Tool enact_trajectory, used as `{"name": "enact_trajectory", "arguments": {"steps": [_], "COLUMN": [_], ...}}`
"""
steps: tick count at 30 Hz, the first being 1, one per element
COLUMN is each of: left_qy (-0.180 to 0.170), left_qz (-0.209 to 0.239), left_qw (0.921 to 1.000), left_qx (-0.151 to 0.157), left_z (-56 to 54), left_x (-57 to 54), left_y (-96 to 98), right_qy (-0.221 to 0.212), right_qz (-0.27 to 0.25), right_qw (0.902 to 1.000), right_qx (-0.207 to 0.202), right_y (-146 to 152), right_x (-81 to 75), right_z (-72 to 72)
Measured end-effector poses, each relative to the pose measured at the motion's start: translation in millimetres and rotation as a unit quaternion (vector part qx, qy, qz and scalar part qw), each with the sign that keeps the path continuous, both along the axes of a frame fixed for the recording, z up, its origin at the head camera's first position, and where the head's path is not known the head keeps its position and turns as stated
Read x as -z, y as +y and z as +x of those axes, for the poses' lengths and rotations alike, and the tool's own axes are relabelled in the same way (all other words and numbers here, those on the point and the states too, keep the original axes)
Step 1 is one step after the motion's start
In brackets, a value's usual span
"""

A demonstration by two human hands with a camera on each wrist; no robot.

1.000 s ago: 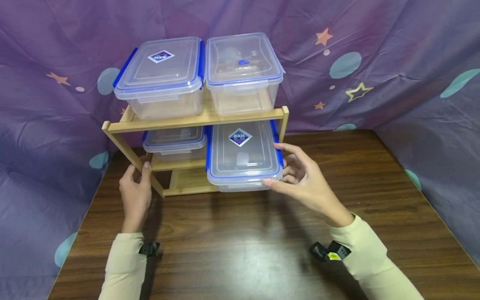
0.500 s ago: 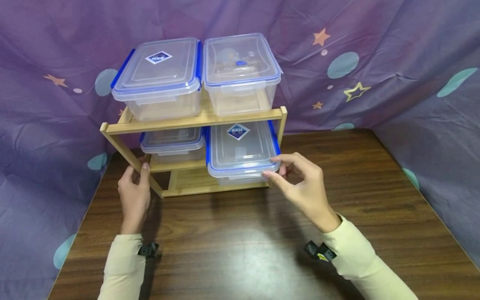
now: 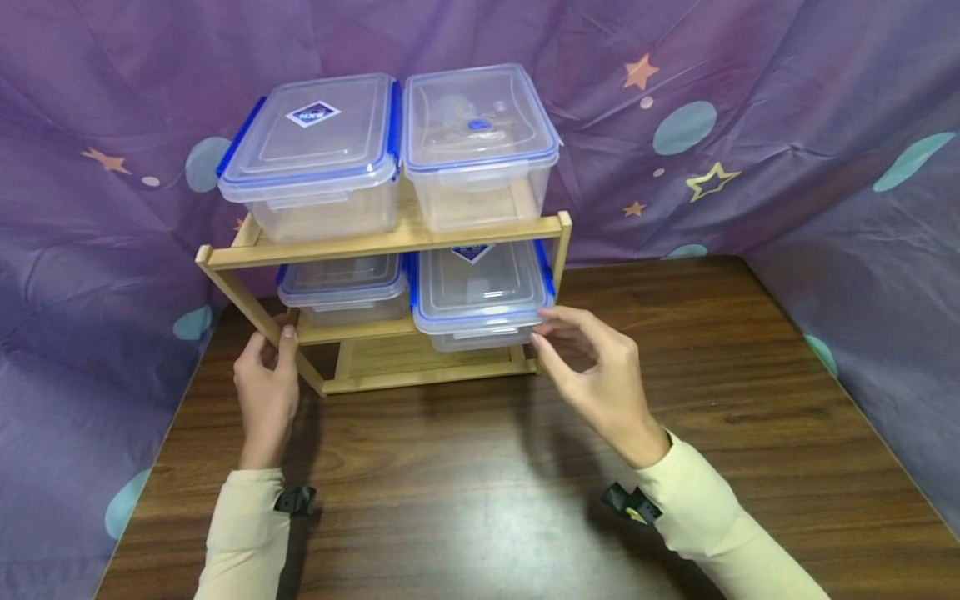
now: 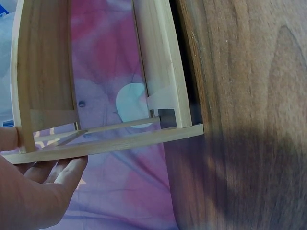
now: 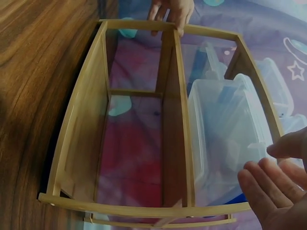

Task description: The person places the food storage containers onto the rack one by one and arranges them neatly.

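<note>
My left hand (image 3: 267, 387) grips the left end post of a bamboo rack (image 3: 390, 242), thumb in front and fingers behind it. On the rack's lower shelf, at the right, a clear food container (image 3: 483, 287) with blue side clips pokes out past the front edge. My right hand (image 3: 596, 375) holds its front right corner, forefinger at the lid and thumb below the rim. From the right wrist view, the other fingers (image 5: 273, 187) of that hand hang loosely bent beside the corner. A similar container (image 3: 345, 287) sits to its left on the same shelf.
Two larger lidded containers stand on the top shelf, one with a sticker (image 3: 313, 114), the other with a blue vent (image 3: 480, 125). Below is a low slatted base (image 3: 397, 358). The rack stands on a brown wooden table (image 3: 450, 483), with a purple patterned cloth (image 3: 750, 100) behind.
The right container has slid back into the lower shelf, its sticker now partly under the top shelf. My right hand has moved back and left with it; my left hand keeps its grip.
</note>
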State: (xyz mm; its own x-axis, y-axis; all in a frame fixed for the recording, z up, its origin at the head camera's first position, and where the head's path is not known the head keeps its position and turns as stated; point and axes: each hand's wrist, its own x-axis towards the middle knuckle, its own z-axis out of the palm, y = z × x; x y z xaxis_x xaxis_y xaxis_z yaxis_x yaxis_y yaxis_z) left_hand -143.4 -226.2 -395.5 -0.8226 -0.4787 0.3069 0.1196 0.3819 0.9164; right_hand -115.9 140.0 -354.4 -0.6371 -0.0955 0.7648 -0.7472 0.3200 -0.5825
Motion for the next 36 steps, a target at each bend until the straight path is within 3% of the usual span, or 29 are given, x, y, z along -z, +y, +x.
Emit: {"name": "enact_trajectory", "arguments": {"steps": [15, 31, 36], "left_qy": [-0.015, -0.021, -0.057], "left_qz": [-0.003, -0.009, -0.065], "left_qw": [0.9998, 0.9997, 0.9962], "left_qx": [-0.011, -0.007, -0.007], "left_z": [2.9, 5.1, 8.8], "left_x": [-1.9, -2.4, -4.2], "left_y": [-0.7, -2.6, -1.9], "right_qy": [-0.024, -0.071, -0.054], "right_qz": [0.036, 0.118, 0.145], "right_qw": [0.9989, 0.9901, 0.988], "right_qx": [-0.02, -0.028, -0.011], "right_y": [-5.1, -3.5, 4.1], "right_x": [2.2, 6.9, 7.4], "right_z": [-3.2, -6.4, -1.5]}}
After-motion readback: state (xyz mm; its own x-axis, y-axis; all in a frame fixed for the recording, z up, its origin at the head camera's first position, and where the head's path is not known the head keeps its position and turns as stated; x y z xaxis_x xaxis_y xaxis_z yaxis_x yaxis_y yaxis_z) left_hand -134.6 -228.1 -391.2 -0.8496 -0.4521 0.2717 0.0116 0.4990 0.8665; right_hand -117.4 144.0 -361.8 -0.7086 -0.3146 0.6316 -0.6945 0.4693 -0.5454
